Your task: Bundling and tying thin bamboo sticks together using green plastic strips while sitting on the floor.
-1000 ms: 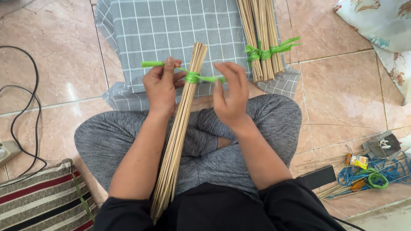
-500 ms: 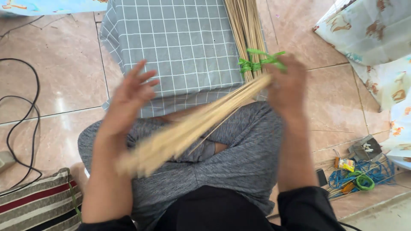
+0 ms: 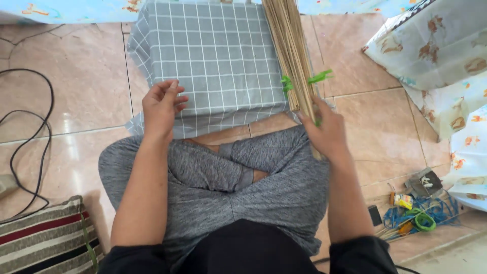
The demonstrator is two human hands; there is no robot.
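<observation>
The right hand [image 3: 327, 133] holds the bundle of sticks [image 3: 293, 61] lying on the grey checked cloth [image 3: 213, 61], the left hand [image 3: 161, 107] hovers open and empty, with a black cable [image 3: 30, 132] and striped cushion [image 3: 45, 236] nearby.

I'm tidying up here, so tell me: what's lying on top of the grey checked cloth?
On the grey checked cloth lie bundles of thin bamboo sticks with green ties. The right hand grips their near end; the left hand hovers empty. What the cloth covers is hidden.
</observation>
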